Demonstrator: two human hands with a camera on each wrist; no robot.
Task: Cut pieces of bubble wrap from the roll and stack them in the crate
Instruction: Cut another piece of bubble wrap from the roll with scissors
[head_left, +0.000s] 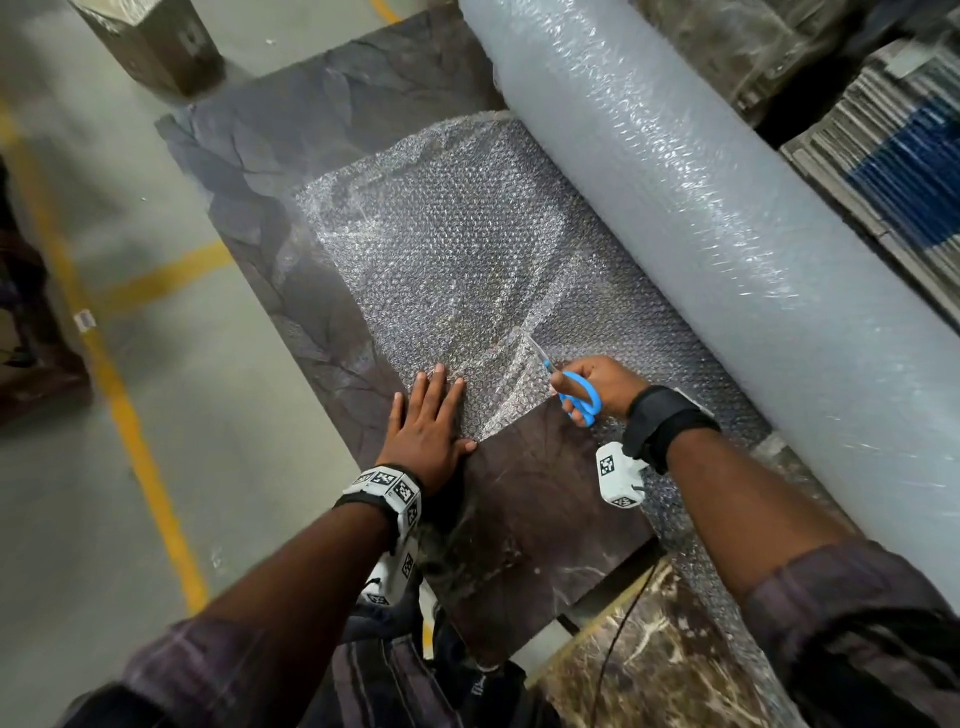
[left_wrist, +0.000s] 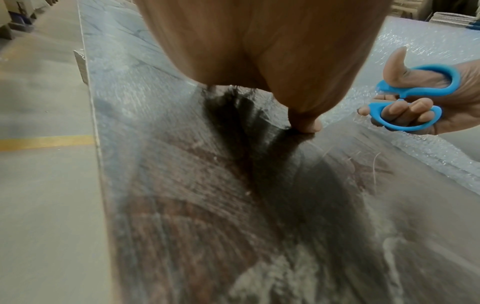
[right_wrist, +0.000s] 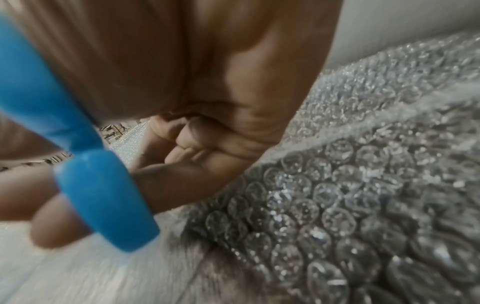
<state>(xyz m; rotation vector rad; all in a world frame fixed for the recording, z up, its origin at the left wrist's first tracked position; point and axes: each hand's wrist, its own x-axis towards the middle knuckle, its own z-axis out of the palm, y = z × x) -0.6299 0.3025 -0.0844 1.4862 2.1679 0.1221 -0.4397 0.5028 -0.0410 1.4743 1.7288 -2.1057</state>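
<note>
A big roll of bubble wrap (head_left: 701, 218) lies along the right side of a dark stone table (head_left: 322, 109). A sheet of bubble wrap (head_left: 457, 249) is unrolled from it across the table. My left hand (head_left: 431, 431) lies flat with straight fingers on the sheet's near corner, pressing it down. My right hand (head_left: 597, 387) grips blue-handled scissors (head_left: 579, 395), whose blades point into the sheet's near edge. In the left wrist view the scissors (left_wrist: 415, 96) sit right of my left palm (left_wrist: 259, 51). In the right wrist view the blue handle (right_wrist: 103, 197) is blurred beside the bubbles (right_wrist: 337, 205). No crate is in view.
Grey floor with yellow lines (head_left: 119, 395) runs along the left of the table. A cardboard box (head_left: 156, 41) stands at the far left. Stacked flat cartons (head_left: 883, 171) lie right of the roll. Another marbled slab (head_left: 665, 665) sits near my body.
</note>
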